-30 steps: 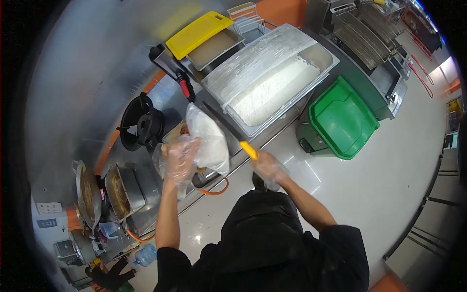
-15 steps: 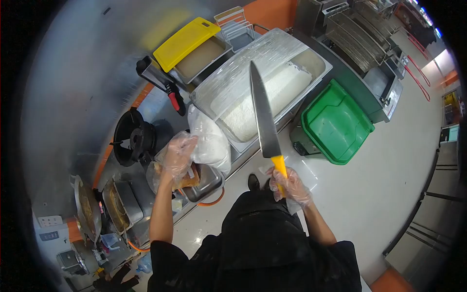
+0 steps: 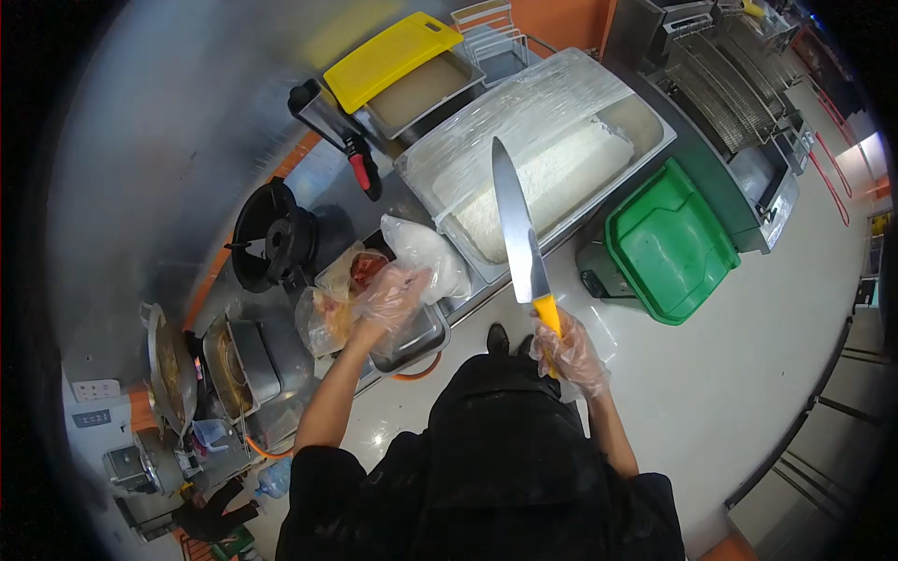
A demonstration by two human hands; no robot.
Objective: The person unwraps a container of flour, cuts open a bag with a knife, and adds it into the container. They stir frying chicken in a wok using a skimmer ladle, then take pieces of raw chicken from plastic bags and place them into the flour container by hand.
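Far ahead, the tub [image 3: 647, 112] holds white powder [image 3: 589, 168]; your right hand [image 3: 572, 355] grasps the knife [image 3: 518, 224], long axis near-to-far, tip far-left; whether your left hand [image 3: 393, 295] grips is unclear.

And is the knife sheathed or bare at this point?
Bare: the knife shows its metal blade from tip to yellow handle, which the right hand grips, with no sheath on it.
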